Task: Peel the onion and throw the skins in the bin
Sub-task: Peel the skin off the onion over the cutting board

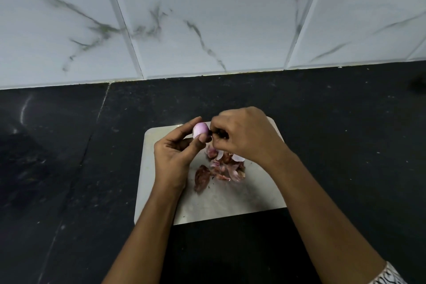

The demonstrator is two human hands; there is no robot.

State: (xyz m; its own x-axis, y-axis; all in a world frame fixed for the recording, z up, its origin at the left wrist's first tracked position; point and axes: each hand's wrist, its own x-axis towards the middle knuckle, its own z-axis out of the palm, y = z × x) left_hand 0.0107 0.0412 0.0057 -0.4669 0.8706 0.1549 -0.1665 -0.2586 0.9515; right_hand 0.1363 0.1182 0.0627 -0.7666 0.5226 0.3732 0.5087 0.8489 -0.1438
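Note:
A small pale-purple onion (200, 129) is held above the white cutting board (230, 200). My left hand (175, 157) pinches it between thumb and fingers. My right hand (244, 136) has its fingertips curled at the onion's right end, pinching a dark bit of skin or root there. A heap of pink and brown onion skins (221, 168) lies on the board under my right hand, with one larger brown piece (201, 177) at its left. No bin is in view.
The board sits on a black stone counter (69, 168) that meets a white marble-patterned tiled wall (207, 18) at the back. A dark blurred object (418, 83) shows at the far right edge.

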